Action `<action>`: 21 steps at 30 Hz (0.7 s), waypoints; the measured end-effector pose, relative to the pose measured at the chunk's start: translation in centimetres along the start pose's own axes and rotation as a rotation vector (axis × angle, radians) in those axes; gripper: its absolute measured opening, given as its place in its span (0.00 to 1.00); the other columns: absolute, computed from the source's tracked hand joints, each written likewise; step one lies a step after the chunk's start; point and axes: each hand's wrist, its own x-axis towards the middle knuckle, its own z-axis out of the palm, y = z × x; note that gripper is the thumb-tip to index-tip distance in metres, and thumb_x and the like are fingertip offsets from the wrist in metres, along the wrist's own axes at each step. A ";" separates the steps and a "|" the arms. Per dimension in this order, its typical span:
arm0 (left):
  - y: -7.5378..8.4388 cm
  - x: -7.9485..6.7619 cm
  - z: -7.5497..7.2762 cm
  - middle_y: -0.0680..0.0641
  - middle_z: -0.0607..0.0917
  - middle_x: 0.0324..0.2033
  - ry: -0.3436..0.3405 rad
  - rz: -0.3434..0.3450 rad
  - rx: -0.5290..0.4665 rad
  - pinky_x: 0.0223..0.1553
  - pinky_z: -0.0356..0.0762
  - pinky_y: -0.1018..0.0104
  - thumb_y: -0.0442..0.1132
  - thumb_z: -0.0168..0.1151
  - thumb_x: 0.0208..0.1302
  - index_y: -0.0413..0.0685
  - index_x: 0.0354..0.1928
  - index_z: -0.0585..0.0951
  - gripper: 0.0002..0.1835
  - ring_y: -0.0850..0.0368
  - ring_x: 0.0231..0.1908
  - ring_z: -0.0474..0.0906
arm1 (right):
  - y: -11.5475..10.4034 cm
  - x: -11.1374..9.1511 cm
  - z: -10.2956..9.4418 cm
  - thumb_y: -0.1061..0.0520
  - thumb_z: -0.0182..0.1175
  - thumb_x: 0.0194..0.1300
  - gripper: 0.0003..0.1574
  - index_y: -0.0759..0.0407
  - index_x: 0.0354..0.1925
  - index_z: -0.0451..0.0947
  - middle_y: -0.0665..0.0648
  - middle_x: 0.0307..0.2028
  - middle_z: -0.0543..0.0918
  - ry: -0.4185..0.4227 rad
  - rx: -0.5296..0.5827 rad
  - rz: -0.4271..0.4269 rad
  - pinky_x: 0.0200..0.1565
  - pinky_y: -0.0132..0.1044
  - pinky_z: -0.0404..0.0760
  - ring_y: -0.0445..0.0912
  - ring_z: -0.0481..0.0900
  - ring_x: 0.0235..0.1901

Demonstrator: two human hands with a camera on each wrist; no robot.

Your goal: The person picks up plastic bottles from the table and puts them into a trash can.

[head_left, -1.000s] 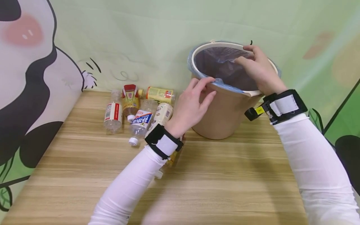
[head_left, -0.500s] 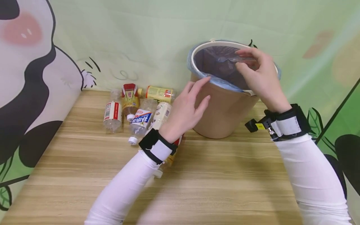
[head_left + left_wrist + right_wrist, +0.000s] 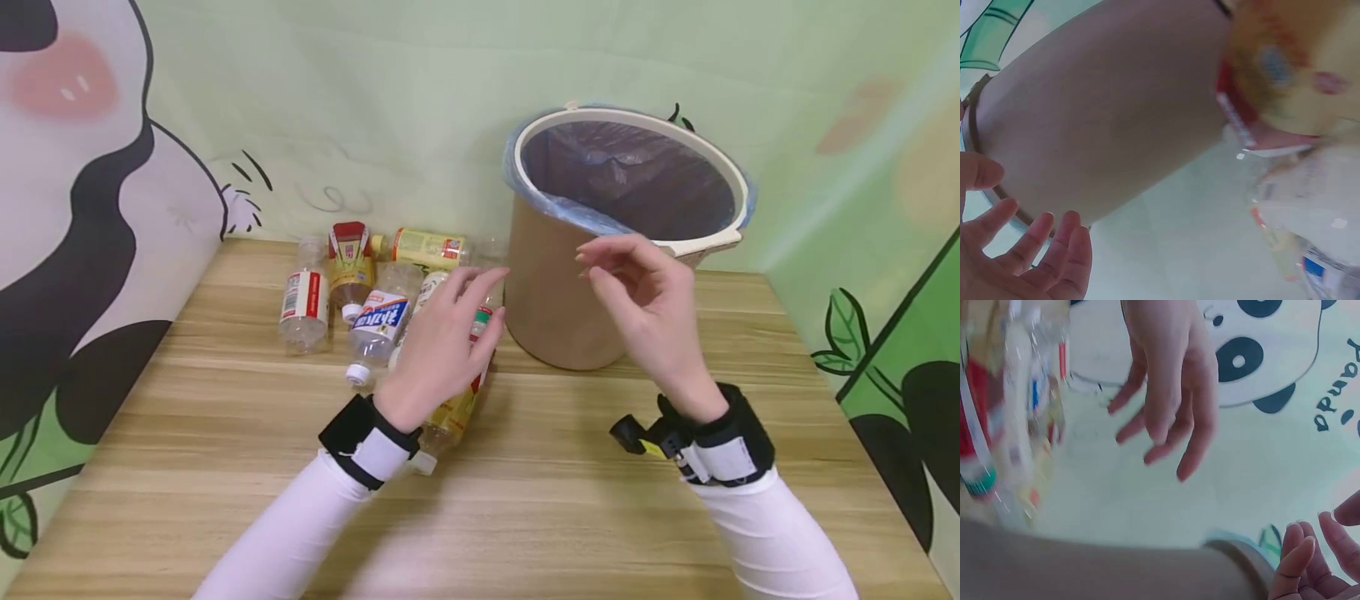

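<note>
My left hand (image 3: 446,342) hovers over several plastic bottles, its fingers loosely bent with nothing between them. Beneath it, partly covered, lies a bottle with a yellow label (image 3: 455,410) and a white cap. My right hand (image 3: 651,312), also holding nothing, hangs in front of the brown trash bin (image 3: 558,292), fingers loosely curved and thumb apart from them. A bluish plastic bag (image 3: 581,215) lines the bin and folds over its front edge, under a cream rim ring (image 3: 738,187). The right wrist view shows both hands, the left (image 3: 1172,381) pointing downward.
Left of the bin lie a bottle with a red-and-white label (image 3: 303,298), an amber bottle (image 3: 350,262), one with a blue-and-white label (image 3: 381,317) and one with a yellow wrapper (image 3: 427,248). A panda-printed cloth (image 3: 337,100) backs the wooden table (image 3: 570,517).
Both hands have left the bin's rim and bag. The left hand moved down and left over the bottles; the right came out of the bin's mouth, down toward the person.
</note>
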 end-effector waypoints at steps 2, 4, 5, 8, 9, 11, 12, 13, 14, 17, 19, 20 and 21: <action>-0.4 -0.8 -0.1 0.45 0.75 0.52 -0.022 -0.004 0.032 0.37 0.77 0.60 0.43 0.52 0.66 0.48 0.61 0.72 0.22 0.52 0.43 0.75 | 0.8 -1.0 0.8 0.74 0.53 0.60 0.10 0.78 0.41 0.75 0.69 0.38 0.80 -0.013 0.026 0.031 0.42 0.32 0.80 0.49 0.80 0.38; -0.8 -1.6 -0.1 0.45 0.75 0.53 -0.036 -0.004 0.057 0.41 0.77 0.58 0.42 0.52 0.66 0.47 0.60 0.73 0.21 0.50 0.46 0.74 | 1.7 -1.8 1.6 0.74 0.53 0.61 0.10 0.78 0.42 0.75 0.69 0.39 0.80 -0.028 0.047 0.064 0.43 0.32 0.80 0.50 0.80 0.38; -1.0 -2.0 -0.1 0.44 0.75 0.53 -0.040 -0.004 0.066 0.42 0.77 0.56 0.42 0.52 0.65 0.47 0.60 0.73 0.21 0.50 0.47 0.74 | 2.1 -2.2 2.0 0.75 0.53 0.61 0.11 0.78 0.42 0.75 0.69 0.39 0.80 -0.033 0.060 0.082 0.43 0.32 0.80 0.51 0.80 0.38; -1.5 -3.0 -0.2 0.43 0.75 0.53 -0.044 -0.004 0.081 0.47 0.75 0.54 0.40 0.54 0.63 0.45 0.59 0.74 0.21 0.48 0.49 0.74 | 3.3 -3.4 3.1 0.75 0.53 0.60 0.12 0.77 0.44 0.74 0.69 0.41 0.79 -0.049 0.085 0.146 0.44 0.33 0.81 0.54 0.80 0.39; -1.7 -3.3 -0.2 0.43 0.75 0.53 -0.047 -0.004 0.086 0.48 0.74 0.53 0.40 0.55 0.63 0.45 0.58 0.75 0.21 0.47 0.50 0.74 | 3.6 -3.7 3.4 0.75 0.53 0.60 0.13 0.76 0.45 0.74 0.70 0.41 0.79 -0.053 0.096 0.169 0.44 0.33 0.81 0.56 0.79 0.40; -2.1 -4.0 -0.3 0.43 0.76 0.53 -0.053 -0.007 0.096 0.50 0.74 0.52 0.39 0.55 0.62 0.45 0.58 0.75 0.21 0.47 0.50 0.73 | 4.3 -4.4 4.1 0.75 0.53 0.60 0.15 0.75 0.47 0.73 0.71 0.43 0.78 -0.052 0.119 0.215 0.45 0.34 0.81 0.59 0.79 0.42; -2.2 -4.3 -0.4 0.42 0.76 0.53 -0.059 -0.012 0.103 0.50 0.73 0.52 0.39 0.56 0.62 0.45 0.58 0.75 0.21 0.46 0.50 0.73 | 4.6 -4.7 4.4 0.75 0.53 0.60 0.16 0.75 0.48 0.73 0.71 0.44 0.78 -0.050 0.123 0.237 0.46 0.35 0.80 0.59 0.79 0.43; -2.4 -4.6 -0.5 0.42 0.76 0.53 -0.066 -0.018 0.111 0.50 0.73 0.51 0.39 0.55 0.62 0.45 0.58 0.74 0.22 0.46 0.50 0.74 | 5.0 -5.1 4.6 0.75 0.53 0.60 0.16 0.75 0.49 0.72 0.71 0.45 0.78 -0.049 0.125 0.257 0.47 0.35 0.80 0.60 0.78 0.43; -2.7 -4.9 -0.6 0.42 0.76 0.53 -0.069 -0.020 0.120 0.50 0.74 0.51 0.39 0.55 0.62 0.45 0.58 0.74 0.21 0.46 0.49 0.74 | 5.3 -5.4 4.8 0.75 0.52 0.61 0.18 0.74 0.50 0.72 0.72 0.46 0.77 -0.049 0.132 0.278 0.48 0.36 0.80 0.59 0.78 0.45; -3.4 -5.8 -1.0 0.41 0.76 0.53 -0.082 -0.041 0.152 0.49 0.74 0.50 0.40 0.55 0.62 0.45 0.58 0.74 0.21 0.44 0.50 0.74 | 6.2 -6.2 5.4 0.75 0.51 0.62 0.20 0.74 0.54 0.69 0.73 0.49 0.75 -0.041 0.163 0.338 0.51 0.40 0.78 0.56 0.77 0.48; -3.9 -6.4 -1.2 0.40 0.75 0.53 -0.093 -0.058 0.166 0.50 0.74 0.49 0.40 0.56 0.62 0.45 0.58 0.74 0.22 0.44 0.51 0.73 | 6.7 -6.6 5.7 0.74 0.50 0.62 0.22 0.74 0.56 0.67 0.71 0.51 0.74 -0.035 0.193 0.380 0.53 0.42 0.77 0.56 0.76 0.50; -4.2 -6.6 -1.4 0.40 0.75 0.54 -0.100 -0.067 0.173 0.50 0.74 0.48 0.40 0.57 0.62 0.45 0.58 0.74 0.22 0.43 0.52 0.73 | 6.9 -6.8 5.9 0.74 0.50 0.62 0.23 0.74 0.57 0.66 0.71 0.52 0.74 -0.030 0.210 0.400 0.54 0.43 0.77 0.57 0.75 0.51; -4.4 -6.8 -1.5 0.40 0.75 0.54 -0.107 -0.074 0.177 0.50 0.74 0.47 0.40 0.57 0.61 0.45 0.58 0.74 0.22 0.43 0.52 0.72 | 7.1 -6.9 6.0 0.73 0.50 0.63 0.23 0.74 0.57 0.66 0.70 0.52 0.74 -0.025 0.223 0.419 0.54 0.43 0.77 0.58 0.74 0.52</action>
